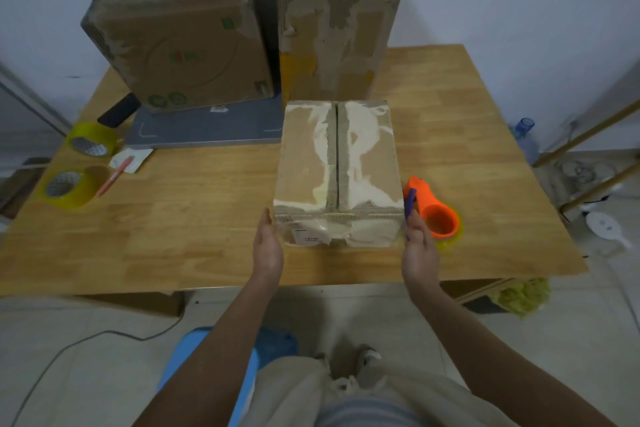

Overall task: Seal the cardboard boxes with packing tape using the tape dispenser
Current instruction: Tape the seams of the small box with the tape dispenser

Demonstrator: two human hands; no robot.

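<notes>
Two yellow tape rolls lie near the left edge of the wooden table, with bare wood between them and the middle. Next, the left hand is open and flat against the left side of the small cardboard box; its rough flaps are closed. The right hand, open too, is at the right side. Just beside it lies the orange tape dispenser.
</notes>
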